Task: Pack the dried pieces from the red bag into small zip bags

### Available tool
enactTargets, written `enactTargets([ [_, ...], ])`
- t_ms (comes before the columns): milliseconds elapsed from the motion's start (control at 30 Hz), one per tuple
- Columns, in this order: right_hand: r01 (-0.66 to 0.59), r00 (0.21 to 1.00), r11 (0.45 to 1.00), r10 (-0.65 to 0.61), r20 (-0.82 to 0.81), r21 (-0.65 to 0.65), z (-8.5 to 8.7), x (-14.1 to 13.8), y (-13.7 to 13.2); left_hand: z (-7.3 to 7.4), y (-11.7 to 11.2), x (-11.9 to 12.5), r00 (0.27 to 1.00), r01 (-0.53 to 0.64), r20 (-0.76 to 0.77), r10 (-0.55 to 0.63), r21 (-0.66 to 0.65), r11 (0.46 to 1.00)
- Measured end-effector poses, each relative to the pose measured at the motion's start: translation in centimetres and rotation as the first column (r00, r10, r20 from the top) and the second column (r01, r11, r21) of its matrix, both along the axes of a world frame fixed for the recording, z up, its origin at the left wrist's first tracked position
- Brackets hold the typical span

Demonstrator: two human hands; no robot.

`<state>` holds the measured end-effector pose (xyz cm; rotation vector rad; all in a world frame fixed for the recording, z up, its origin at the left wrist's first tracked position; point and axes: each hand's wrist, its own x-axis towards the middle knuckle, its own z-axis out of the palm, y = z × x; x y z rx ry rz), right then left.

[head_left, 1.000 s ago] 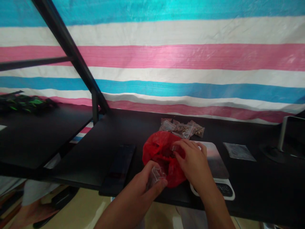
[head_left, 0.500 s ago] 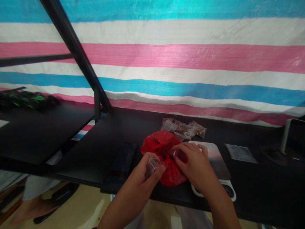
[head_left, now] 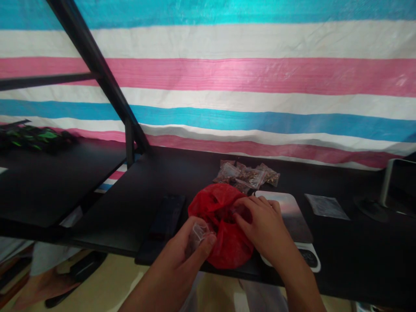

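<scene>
Sheet (head_left: 247, 76): striped in blue, white and pink, it fills the background and runs out of view at the top and both sides.
Table (head_left: 182, 169): black, its right end lost in shadow and cut off.
Frame (head_left: 94, 65): a black bar slants across the upper left, its top cropped.
Left hand (head_left: 182, 251): grasps a crumpled clear bag (head_left: 197, 234) between thumb and fingers; the clear bag's contents are hard to make out.
Right hand (head_left: 264, 221): fingers bent at the mouth of a red bag (head_left: 229, 249); whether they grip anything cannot be told, the fingertips being partly hidden.
Red bag: on the table between the hands, just beside the scale (head_left: 297, 227), its inside dark and unclear.
Scale: white with a metal plate, partly covered by the right hand and forearm, its display unreadable.
Slab (head_left: 164, 216): dark, flat, left of the red bag, nearly lost against the table.
Packets (head_left: 250, 175): heaped behind the red bag, brownish contents too blurred to identify.
Flat packet (head_left: 326, 206): lies alone, right of the scale.
</scene>
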<state>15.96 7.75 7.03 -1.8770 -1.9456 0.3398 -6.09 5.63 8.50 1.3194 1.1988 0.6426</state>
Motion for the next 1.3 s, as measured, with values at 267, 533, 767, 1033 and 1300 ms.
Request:
enactTargets([
  [267,-0.109,0.980,0.994,0.103,-0.172,-0.027,1.1,-0.6,-0.3,-0.4,1.5,1.8,0.990,-0.046,0.136,0.045,0.007,0.999],
  [533,-0.091,0.971,0.990,0.065,-0.231,-0.108,1.0,-0.9,-0.3,-0.6,2.1,1.4,0.946,-0.226,0.232,0.224,-0.021,0.974],
  [767,-0.167,0.921,0.976,0.105,-0.375,-0.137,1.7,-1.2,-0.6,-0.7,2.1,1.5,0.953,-0.167,0.256,0.162,0.001,0.986],
  [1033,-0.307,0.917,0.936,0.243,-0.317,-0.173,2.7,-0.9,-2.2,-2.2,2.4,1.0,0.961,-0.227,0.183,0.209,0.084,0.970],
  [1300,-0.195,0.950,0.977,0.167,-0.264,-0.084,2.3,-1.2,-1.0,-2.5,2.6,1.6,0.952,-0.254,0.184,0.244,0.034,0.967],
])
